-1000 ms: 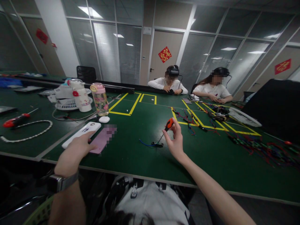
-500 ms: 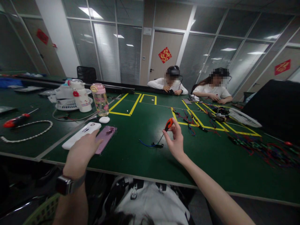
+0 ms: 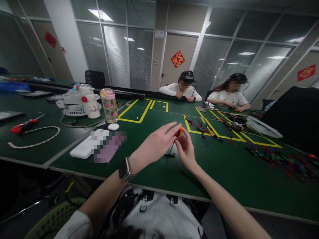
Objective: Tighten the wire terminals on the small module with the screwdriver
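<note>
An orange-and-black screwdriver [image 3: 178, 132] stands slightly tilted, its shaft reaching down to a small green circuit board [image 3: 170, 154] on the table. With thumb and fingers, my right hand [image 3: 186, 149] grips the handle from the right. From the left, my left hand [image 3: 159, 141] has its fingertips against the same handle; the fingers are fairly straight and the thumb is hidden. Part of the board lies behind my left hand, and its blue wire cannot be seen. A watch [image 3: 126, 169] is on my left wrist.
Left of my hands lie a white phone-like device [image 3: 83, 146], a purple phone [image 3: 112, 149] and a white earbud case [image 3: 113, 126]. Behind them stand a pink-lidded bottle [image 3: 109, 106] and a white flask [image 3: 91, 103]. Wired boards [image 3: 271, 159] heap at right. Two people sit opposite.
My left hand has moved right, from over the phones to the screwdriver handle. My right hand keeps its grip on the screwdriver. The view has shifted slightly.
</note>
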`<move>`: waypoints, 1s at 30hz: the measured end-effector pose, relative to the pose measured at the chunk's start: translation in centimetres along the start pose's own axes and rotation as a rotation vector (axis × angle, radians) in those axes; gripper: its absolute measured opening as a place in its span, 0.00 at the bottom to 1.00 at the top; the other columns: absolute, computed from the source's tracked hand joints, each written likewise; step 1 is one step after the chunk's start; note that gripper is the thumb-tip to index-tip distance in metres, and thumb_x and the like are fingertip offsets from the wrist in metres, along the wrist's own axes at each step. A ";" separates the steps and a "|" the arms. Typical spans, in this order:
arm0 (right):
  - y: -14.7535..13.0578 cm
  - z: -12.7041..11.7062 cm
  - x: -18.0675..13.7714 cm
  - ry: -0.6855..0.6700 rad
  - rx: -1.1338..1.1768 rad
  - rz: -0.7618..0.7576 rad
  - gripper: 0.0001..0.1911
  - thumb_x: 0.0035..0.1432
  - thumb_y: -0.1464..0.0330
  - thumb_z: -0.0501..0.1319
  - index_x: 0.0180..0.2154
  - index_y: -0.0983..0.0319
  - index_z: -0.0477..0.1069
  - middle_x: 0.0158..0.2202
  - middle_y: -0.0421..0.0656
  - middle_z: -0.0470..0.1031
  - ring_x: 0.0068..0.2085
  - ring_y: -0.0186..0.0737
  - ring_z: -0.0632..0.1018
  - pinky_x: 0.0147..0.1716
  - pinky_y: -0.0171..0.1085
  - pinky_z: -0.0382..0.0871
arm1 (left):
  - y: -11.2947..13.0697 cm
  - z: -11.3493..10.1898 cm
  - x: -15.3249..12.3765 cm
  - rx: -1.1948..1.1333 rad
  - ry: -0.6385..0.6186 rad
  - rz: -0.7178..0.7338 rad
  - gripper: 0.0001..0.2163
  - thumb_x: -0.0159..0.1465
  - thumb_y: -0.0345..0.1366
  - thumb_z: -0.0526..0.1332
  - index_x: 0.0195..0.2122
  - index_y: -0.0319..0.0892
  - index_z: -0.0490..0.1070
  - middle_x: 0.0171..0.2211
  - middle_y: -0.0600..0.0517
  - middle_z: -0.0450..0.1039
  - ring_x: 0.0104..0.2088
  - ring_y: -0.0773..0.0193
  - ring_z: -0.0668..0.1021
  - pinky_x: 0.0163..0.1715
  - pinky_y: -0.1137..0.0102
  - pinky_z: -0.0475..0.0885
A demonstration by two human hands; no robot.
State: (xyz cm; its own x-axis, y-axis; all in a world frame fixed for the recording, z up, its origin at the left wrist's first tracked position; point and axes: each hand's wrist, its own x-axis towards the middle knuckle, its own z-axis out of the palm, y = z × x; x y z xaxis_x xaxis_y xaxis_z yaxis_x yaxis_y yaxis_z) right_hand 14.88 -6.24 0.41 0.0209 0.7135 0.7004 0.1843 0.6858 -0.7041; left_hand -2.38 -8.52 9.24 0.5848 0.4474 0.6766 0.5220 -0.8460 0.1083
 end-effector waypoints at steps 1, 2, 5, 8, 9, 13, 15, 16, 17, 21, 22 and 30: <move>0.1 0.0 0.0 0.008 -0.009 0.002 0.28 0.64 0.63 0.57 0.62 0.59 0.54 0.44 0.51 0.75 0.44 0.44 0.79 0.46 0.45 0.76 | 0.1 0.6 0.7 -0.008 -0.009 0.043 0.19 0.71 0.30 0.50 0.63 0.42 0.58 0.62 0.43 0.63 0.62 0.58 0.67 0.62 0.62 0.66; 0.1 0.0 0.1 0.010 -0.010 0.007 0.28 0.64 0.63 0.57 0.62 0.60 0.54 0.44 0.51 0.75 0.45 0.45 0.79 0.46 0.45 0.76 | 0.0 1.2 1.4 -0.011 -0.025 0.080 0.19 0.70 0.28 0.50 0.62 0.41 0.59 0.61 0.43 0.63 0.62 0.58 0.68 0.61 0.62 0.67; 0.2 -0.2 0.3 0.001 0.038 0.028 0.27 0.63 0.63 0.58 0.60 0.60 0.53 0.41 0.50 0.77 0.45 0.45 0.79 0.45 0.45 0.76 | -0.5 2.7 3.0 -0.022 -0.035 0.078 0.19 0.67 0.23 0.51 0.59 0.39 0.63 0.56 0.43 0.66 0.55 0.58 0.73 0.55 0.64 0.72; 0.5 -0.4 0.7 -0.007 0.099 0.070 0.26 0.62 0.63 0.59 0.59 0.59 0.54 0.39 0.47 0.77 0.43 0.44 0.80 0.45 0.44 0.75 | -1.5 3.5 4.2 -0.049 -0.019 0.069 0.19 0.67 0.22 0.51 0.57 0.39 0.65 0.51 0.45 0.69 0.51 0.59 0.75 0.51 0.64 0.74; 0.6 -0.5 0.8 -0.013 0.112 0.088 0.26 0.62 0.63 0.60 0.58 0.59 0.55 0.38 0.46 0.77 0.42 0.43 0.79 0.44 0.44 0.75 | -1.9 3.7 4.4 -0.065 -0.021 0.076 0.17 0.68 0.24 0.51 0.56 0.39 0.66 0.49 0.45 0.69 0.49 0.59 0.76 0.49 0.65 0.74; 1.3 -1.2 1.0 -0.155 0.059 0.174 0.19 0.59 0.62 0.62 0.50 0.60 0.64 0.37 0.43 0.76 0.38 0.40 0.78 0.42 0.42 0.74 | -3.4 4.4 4.4 -0.206 0.090 0.041 0.12 0.70 0.29 0.53 0.51 0.40 0.70 0.44 0.47 0.70 0.44 0.62 0.76 0.46 0.67 0.73; 1.4 -1.5 1.0 -0.307 -0.064 0.201 0.17 0.54 0.64 0.66 0.45 0.62 0.69 0.37 0.43 0.75 0.37 0.39 0.77 0.40 0.40 0.73 | -3.9 4.8 3.8 -0.253 0.200 -0.009 0.10 0.69 0.30 0.54 0.49 0.41 0.71 0.43 0.48 0.70 0.44 0.63 0.75 0.45 0.68 0.73; 1.4 -1.7 1.0 -0.388 -0.137 0.207 0.17 0.51 0.65 0.68 0.43 0.62 0.70 0.37 0.43 0.75 0.37 0.38 0.76 0.38 0.39 0.72 | -4.0 5.0 3.4 -0.260 0.231 -0.025 0.10 0.69 0.30 0.55 0.50 0.41 0.70 0.43 0.48 0.70 0.44 0.63 0.75 0.46 0.67 0.72; 1.4 -1.8 0.9 -0.465 -0.207 0.212 0.17 0.48 0.66 0.70 0.41 0.63 0.72 0.36 0.42 0.74 0.36 0.38 0.75 0.37 0.38 0.71 | -4.1 5.1 3.1 -0.265 0.258 -0.032 0.11 0.69 0.30 0.56 0.51 0.42 0.69 0.44 0.48 0.70 0.45 0.62 0.75 0.47 0.67 0.72; 1.3 -2.1 0.8 -0.643 -0.371 0.234 0.13 0.46 0.74 0.69 0.37 0.63 0.76 0.30 0.38 0.71 0.31 0.34 0.72 0.31 0.34 0.67 | -3.6 5.4 2.4 -0.279 0.312 -0.028 0.11 0.68 0.32 0.58 0.52 0.43 0.68 0.44 0.49 0.71 0.45 0.61 0.75 0.48 0.65 0.72; 1.3 -2.1 0.9 -0.654 -0.380 0.240 0.11 0.47 0.75 0.68 0.35 0.63 0.76 0.29 0.38 0.71 0.30 0.34 0.71 0.31 0.34 0.66 | -3.3 5.4 2.3 -0.289 0.304 -0.022 0.10 0.69 0.33 0.57 0.51 0.43 0.69 0.44 0.49 0.72 0.45 0.61 0.75 0.47 0.65 0.72; 2.2 -2.4 1.7 -0.697 -0.278 0.313 0.05 0.47 0.75 0.68 0.29 0.64 0.75 0.23 0.35 0.67 0.26 0.32 0.68 0.28 0.32 0.63 | -1.9 6.1 2.2 -0.553 0.242 -0.068 0.13 0.72 0.32 0.49 0.53 0.43 0.68 0.50 0.45 0.72 0.50 0.60 0.76 0.51 0.64 0.73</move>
State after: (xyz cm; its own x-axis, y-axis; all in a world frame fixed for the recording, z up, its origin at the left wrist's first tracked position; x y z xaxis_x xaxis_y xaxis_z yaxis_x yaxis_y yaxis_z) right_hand 17.65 -3.91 0.31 -0.4878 0.8548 0.1773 0.5109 0.4442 -0.7360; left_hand 1.65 -4.14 6.07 0.3702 0.4820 0.7941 0.1151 -0.8721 0.4756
